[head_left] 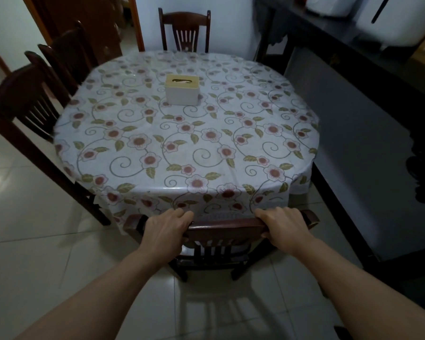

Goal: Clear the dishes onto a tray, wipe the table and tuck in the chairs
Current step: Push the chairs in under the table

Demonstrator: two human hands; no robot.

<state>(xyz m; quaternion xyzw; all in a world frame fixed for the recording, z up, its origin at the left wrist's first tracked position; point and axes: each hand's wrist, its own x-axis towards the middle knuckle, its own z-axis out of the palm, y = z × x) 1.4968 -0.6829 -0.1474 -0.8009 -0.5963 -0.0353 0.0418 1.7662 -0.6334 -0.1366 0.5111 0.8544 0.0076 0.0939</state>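
Evidently the last part of the job is in hand: at the bottom centre of the frame the near chair (227, 227) is gripped by its top rail, the left hand (163, 233) curled over the rail's left end and the right hand (284, 229) clamped over its right end, fingers wrapped forward and thumbs tucked behind. Such a two-ended hold is probably chosen so that the chair can be pushed in straight; its back is already close against the hanging edge of the flowered cloth on the table (187, 133). Only a tissue box (182, 90) is seen on the cloth, above centre, so the dishes are judged to be cleared. No tray or wiping cloth can be seen. Three more chairs (27, 99) are drawn in along the upper left, and a far chair (184, 30) at the top centre. The near chair's seat and front legs are hidden beneath the cloth, and the counter (368, 42) at the upper right is too dark for its contents to be made out.
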